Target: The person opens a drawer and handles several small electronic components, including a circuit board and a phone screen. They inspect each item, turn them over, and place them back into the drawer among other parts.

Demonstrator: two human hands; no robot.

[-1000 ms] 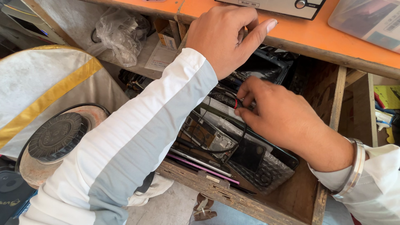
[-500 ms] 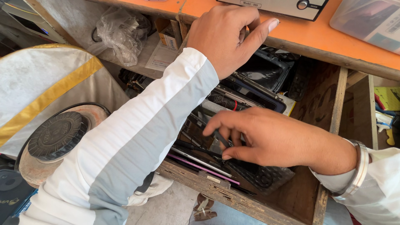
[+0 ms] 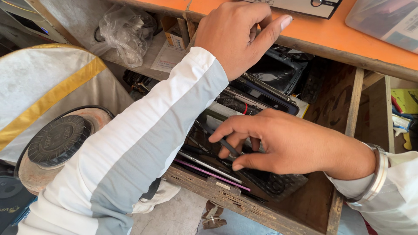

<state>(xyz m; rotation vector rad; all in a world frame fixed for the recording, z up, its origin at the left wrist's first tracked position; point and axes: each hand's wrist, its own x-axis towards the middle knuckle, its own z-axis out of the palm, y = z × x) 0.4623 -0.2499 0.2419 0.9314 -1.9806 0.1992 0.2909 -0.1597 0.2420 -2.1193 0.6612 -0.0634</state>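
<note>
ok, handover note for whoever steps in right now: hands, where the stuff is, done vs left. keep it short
Left hand: gripping the edge of the orange table top, holding nothing else.
Right hand: down in the open wooden drawer, thumb and fingers pinching a thin dark stick-like tool.
Drawer: packed with stacked flat dark devices and a dark keyboard at the front.
Done: drawer open, tool pinched.
Left: tool not yet lifted clear of the drawer; drawer not shut.

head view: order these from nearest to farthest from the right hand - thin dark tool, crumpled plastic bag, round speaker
1. thin dark tool: in the right hand's fingers, inside the drawer.
2. round speaker: far left, past the left sleeve.
3. crumpled plastic bag: upper left shelf; close to the speaker's distance, hard to call.
</note>
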